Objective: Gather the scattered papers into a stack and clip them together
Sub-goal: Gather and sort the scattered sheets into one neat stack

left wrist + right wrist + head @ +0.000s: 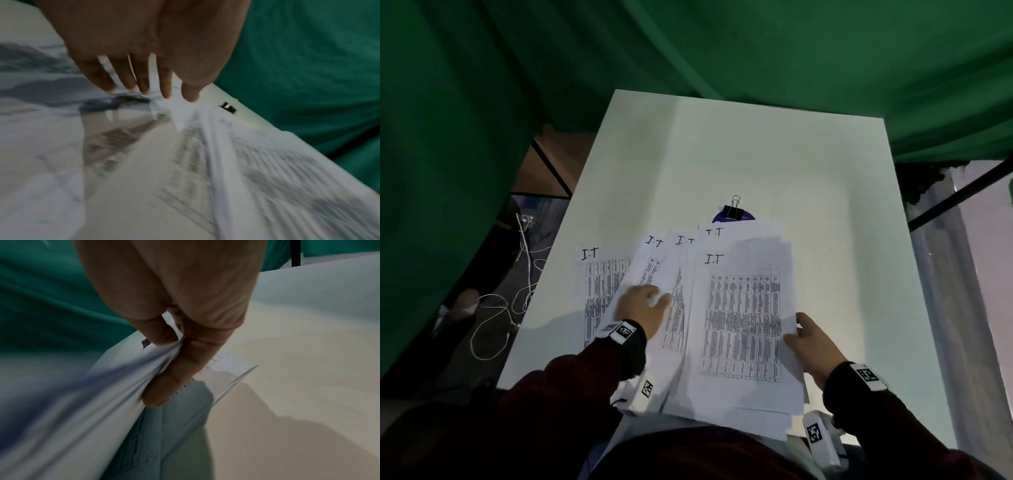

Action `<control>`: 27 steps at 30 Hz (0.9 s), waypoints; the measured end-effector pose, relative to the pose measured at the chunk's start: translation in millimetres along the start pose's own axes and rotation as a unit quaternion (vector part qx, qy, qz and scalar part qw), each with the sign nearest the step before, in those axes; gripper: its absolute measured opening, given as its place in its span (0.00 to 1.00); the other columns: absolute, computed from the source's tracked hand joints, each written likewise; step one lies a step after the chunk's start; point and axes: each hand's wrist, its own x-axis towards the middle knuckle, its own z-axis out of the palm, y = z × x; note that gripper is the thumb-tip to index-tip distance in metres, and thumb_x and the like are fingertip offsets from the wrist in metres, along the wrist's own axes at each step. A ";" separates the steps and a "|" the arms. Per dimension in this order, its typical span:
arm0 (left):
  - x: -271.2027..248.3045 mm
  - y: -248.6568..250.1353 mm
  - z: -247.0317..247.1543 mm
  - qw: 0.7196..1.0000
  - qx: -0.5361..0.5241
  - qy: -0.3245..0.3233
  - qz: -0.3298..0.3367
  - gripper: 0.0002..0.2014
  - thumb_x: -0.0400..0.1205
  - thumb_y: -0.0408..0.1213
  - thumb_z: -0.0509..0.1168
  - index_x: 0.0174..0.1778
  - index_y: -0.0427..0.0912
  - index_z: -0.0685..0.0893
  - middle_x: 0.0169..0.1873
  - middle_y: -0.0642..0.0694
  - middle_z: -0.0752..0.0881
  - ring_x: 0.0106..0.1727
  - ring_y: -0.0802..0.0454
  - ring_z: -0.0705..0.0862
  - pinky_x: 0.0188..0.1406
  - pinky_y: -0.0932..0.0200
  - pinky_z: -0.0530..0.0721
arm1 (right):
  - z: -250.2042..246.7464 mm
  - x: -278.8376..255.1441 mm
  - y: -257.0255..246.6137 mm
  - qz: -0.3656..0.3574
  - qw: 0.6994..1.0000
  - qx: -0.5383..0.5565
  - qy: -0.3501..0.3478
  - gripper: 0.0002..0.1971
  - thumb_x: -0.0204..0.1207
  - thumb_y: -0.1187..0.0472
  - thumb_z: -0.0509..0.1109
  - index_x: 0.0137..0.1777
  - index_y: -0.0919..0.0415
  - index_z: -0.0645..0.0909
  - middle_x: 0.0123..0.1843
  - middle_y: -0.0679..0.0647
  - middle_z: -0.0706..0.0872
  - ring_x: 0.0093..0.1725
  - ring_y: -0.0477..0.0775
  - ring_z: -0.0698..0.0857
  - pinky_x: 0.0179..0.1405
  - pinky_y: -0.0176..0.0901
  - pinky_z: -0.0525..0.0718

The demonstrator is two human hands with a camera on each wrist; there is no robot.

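Note:
Several printed sheets headed "I.T" lie fanned across the near half of the white table (756,154). The top sheet (743,318) lies on the right of the papers; another sheet (599,281) sticks out at the left. My left hand (643,305) lies flat on the left sheets, fingers straight (144,81) on the paper (267,178). My right hand (811,339) pinches the right edge of the papers, thumb on top, fingers under (174,369) the lifted sheets (82,402). A black binder clip (734,208) lies beyond the papers, also seen small as the clip (228,107) in the left wrist view.
A blue round disc (734,217) lies under the binder clip, half covered by the papers. Green cloth (688,51) hangs behind and left of the table. White cables (517,291) trail on the floor at the left. A black frame bar (962,192) runs at the right.

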 end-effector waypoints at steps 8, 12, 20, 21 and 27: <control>30.6 -46.6 -38.5 0.985 0.133 0.018 -0.105 0.33 0.80 0.46 0.74 0.78 0.42 0.68 0.72 0.35 0.69 0.65 0.32 0.81 0.66 0.42 0.80 | -5.3 5.5 18.5 0.036 0.999 -0.033 0.008 0.14 0.82 0.70 0.61 0.57 0.50 0.80 0.52 0.58 0.93 0.46 0.64 0.90 0.45 0.50 0.85; 36.8 -40.8 -40.4 0.991 0.077 -0.029 -0.107 0.21 0.82 0.44 0.73 0.67 0.43 0.76 0.65 0.39 0.84 0.57 0.38 0.84 0.62 0.50 0.81 | -3.9 7.7 19.9 0.034 0.998 -0.043 0.014 0.14 0.82 0.70 0.61 0.56 0.50 0.81 0.52 0.60 0.92 0.47 0.66 0.90 0.51 0.58 0.88; 42.8 -25.6 -95.0 0.998 -0.016 0.039 -0.055 0.26 0.87 0.49 0.65 0.77 0.37 0.79 0.76 0.35 0.80 0.76 0.35 0.78 0.77 0.46 0.73 | -9.4 8.4 22.0 0.030 0.998 -0.051 0.012 0.12 0.83 0.69 0.62 0.56 0.50 0.80 0.51 0.58 0.91 0.45 0.63 0.88 0.48 0.51 0.84; 44.4 -22.3 -109.4 0.996 -0.030 0.063 -0.050 0.25 0.87 0.48 0.65 0.76 0.36 0.79 0.75 0.34 0.80 0.75 0.34 0.78 0.76 0.46 0.73 | -10.1 8.7 23.1 0.031 0.998 -0.052 0.011 0.12 0.83 0.69 0.62 0.56 0.50 0.80 0.51 0.58 0.91 0.45 0.63 0.88 0.48 0.51 0.84; 28.0 16.9 -182.0 0.970 -0.102 0.217 0.031 0.23 0.90 0.49 0.60 0.75 0.36 0.80 0.68 0.34 0.85 0.69 0.36 0.82 0.64 0.53 0.73 | -10.8 9.8 22.3 0.019 0.999 -0.025 0.013 0.14 0.83 0.70 0.62 0.57 0.50 0.82 0.50 0.58 0.94 0.45 0.64 0.89 0.46 0.49 0.83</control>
